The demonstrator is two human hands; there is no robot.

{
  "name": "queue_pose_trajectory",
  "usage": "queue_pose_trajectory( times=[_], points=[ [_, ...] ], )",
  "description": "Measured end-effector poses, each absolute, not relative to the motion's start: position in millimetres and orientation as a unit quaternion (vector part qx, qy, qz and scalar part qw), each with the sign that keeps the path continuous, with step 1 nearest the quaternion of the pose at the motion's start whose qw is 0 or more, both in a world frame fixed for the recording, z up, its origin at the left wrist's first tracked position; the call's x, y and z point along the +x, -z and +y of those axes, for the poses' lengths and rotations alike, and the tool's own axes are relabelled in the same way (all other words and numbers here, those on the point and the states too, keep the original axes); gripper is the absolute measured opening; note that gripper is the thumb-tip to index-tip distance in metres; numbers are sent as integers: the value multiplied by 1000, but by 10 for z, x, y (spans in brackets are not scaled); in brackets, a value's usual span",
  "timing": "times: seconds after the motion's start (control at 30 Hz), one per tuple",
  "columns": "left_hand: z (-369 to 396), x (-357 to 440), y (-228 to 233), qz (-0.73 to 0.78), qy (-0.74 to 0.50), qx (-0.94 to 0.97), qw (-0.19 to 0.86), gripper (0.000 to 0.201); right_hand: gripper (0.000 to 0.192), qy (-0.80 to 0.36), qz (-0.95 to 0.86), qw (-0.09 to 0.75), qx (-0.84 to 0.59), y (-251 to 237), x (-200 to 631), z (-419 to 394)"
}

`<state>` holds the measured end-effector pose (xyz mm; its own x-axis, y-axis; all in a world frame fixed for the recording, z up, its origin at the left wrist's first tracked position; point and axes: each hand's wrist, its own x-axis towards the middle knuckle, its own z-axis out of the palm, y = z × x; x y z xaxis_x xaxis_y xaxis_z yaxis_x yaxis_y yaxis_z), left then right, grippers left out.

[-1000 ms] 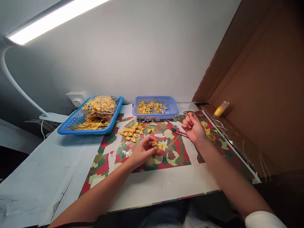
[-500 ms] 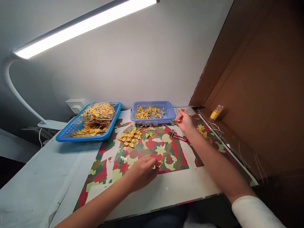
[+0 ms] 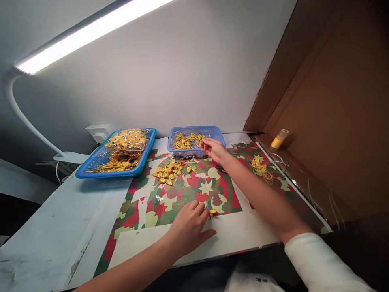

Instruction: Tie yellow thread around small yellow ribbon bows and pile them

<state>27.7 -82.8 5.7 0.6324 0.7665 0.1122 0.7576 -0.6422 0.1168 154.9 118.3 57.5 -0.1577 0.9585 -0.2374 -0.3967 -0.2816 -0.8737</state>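
My right hand [image 3: 215, 150] is raised in front of the light-blue basket, with thumb and fingertips pinched on a thin golden cord [image 3: 205, 162]. The cord hangs taut down towards my left hand [image 3: 191, 223], low over the front of the patterned sheet. A small yellow ribbon bow [image 3: 213, 211] with a silver bell shows at the curled fingers of my left hand; its thumb sticks out to the right. How the fingers grip it is partly hidden. A pile of yellow bows [image 3: 166, 172] lies on the sheet between the hands and the baskets.
A blue basket [image 3: 79, 173] with bagged bows and bells stands left; a light-blue basket [image 3: 220, 136] with bows stands behind. Snips [image 3: 221, 168] lie partly under my right wrist. Yellow scraps [image 3: 259, 166] and a yellow-filled bottle [image 3: 278, 140] are right, beside a cardboard wall [image 3: 328, 101].
My right hand has moved left, to the front of the light-blue basket, drawing the cord nearly upright. My left thumb has spread away from its fingers, and the bow and bell show more.
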Motion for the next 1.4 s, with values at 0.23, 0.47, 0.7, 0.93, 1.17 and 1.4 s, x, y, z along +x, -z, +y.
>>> queue_pose_trajectory(
  times=[0.23,0.47,0.7,0.93,1.17,1.4],
  points=[
    [-862,156,35,395,-216,893,-11,20,19,-677,-335,480,-447,-597,1506,1316],
    [-742,296,39,356,-215,909,24,18,22,-657,-360,474,-464,-600,1490,1339],
    [-626,371,281,311,-161,934,-76,27,24,-571,-423,481,-513,-518,1506,1494],
    [-645,354,306,322,-147,931,-87,23,20,-453,-510,459,-569,-438,1462,1653],
    [-480,312,95,383,-250,889,8,22,14,-293,-601,386,-636,-463,1562,1628],
    [62,-232,-55,535,-235,809,-61,22,17,-79,-732,355,-576,-387,1695,1310]
  ],
)
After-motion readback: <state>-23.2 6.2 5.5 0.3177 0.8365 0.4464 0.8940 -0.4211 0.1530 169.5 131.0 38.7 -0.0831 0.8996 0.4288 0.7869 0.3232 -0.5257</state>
